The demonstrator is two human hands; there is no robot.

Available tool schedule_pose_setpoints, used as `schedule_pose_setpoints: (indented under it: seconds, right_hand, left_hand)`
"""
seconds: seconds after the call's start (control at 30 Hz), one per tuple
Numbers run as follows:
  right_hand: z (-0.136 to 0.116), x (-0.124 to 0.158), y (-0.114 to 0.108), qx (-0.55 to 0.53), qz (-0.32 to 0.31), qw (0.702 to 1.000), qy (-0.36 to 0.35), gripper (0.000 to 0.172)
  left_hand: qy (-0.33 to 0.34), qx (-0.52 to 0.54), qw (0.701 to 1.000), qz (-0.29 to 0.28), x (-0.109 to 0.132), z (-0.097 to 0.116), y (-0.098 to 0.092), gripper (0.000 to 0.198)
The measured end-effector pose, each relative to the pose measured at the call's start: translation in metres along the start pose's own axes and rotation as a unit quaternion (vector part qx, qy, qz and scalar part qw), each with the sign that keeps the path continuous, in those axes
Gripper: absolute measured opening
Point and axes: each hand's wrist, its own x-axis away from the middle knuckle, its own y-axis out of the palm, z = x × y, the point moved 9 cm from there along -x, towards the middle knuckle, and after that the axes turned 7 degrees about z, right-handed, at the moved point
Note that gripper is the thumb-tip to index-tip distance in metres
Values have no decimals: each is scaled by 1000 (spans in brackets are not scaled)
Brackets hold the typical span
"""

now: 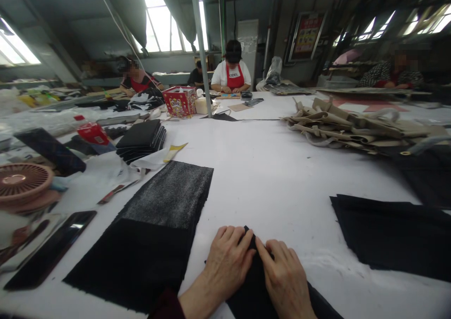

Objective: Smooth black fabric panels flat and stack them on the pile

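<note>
A piece of black fabric (252, 286) lies on the white table (268, 168) at the bottom centre, partly hidden under both hands. My left hand (230, 258) has its fingers closed on the fabric's upper end, thumb against a folded edge. Close beside it, my right hand (283, 272) pinches the same fabric, its index finger pointing toward the upper tip. To the left lies a stack of black cloth pieces (141, 253), its upper part a speckled grey. Other black pieces (391, 229) lie at the right.
Left side: a phone (51, 248), a pink fan (23, 182), a cutter (111, 193), folded black cloth (141, 138) and a red box (179, 102). Beige pieces (352, 126) are heaped at the right. A post (202, 51) stands ahead; several people work beyond.
</note>
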Motion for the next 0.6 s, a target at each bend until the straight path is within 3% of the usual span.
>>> schedule_pose_setpoints:
  seconds: [0.6]
  right_hand:
    - [-1,-5,-5,-5,6,1000,14,34]
  left_hand:
    - [-18,-5,1000,10,1,-4,2,36]
